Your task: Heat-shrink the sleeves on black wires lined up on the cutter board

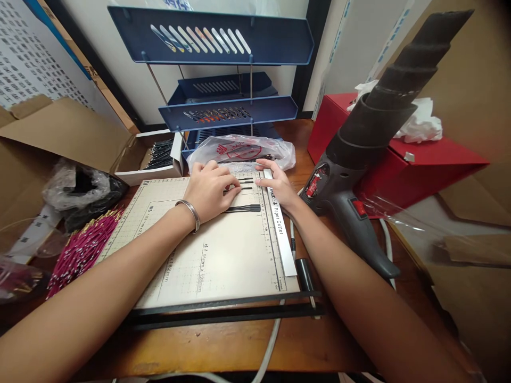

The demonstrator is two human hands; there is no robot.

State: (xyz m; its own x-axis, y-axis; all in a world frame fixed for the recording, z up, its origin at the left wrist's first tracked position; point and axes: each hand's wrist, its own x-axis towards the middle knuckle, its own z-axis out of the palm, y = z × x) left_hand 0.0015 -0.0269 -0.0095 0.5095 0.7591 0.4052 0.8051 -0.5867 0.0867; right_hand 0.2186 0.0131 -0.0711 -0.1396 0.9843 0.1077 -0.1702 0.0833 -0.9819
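Observation:
Under both hands lies a cream paper cutter (235,250) with printed rulers and a white strip along its right edge. My left hand (209,191), wearing a metal bangle, rests on the board with thumb and forefinger closed round a thin black strand (247,188). My right hand (278,186) is at the cutter's upper right edge, thumb and forefinger apart by the strand ends, the other fingers partly hidden. Just below the left fingers lies a small row of thin black strands (247,208), their left ends covered by that hand.
A black heat gun (347,175) stands at the right, before a red box (431,170). Purple wires (85,247) lie left of the cutter, near a white box of black strands (159,154). Behind are a plastic bag (215,151) and a blue rack (275,42).

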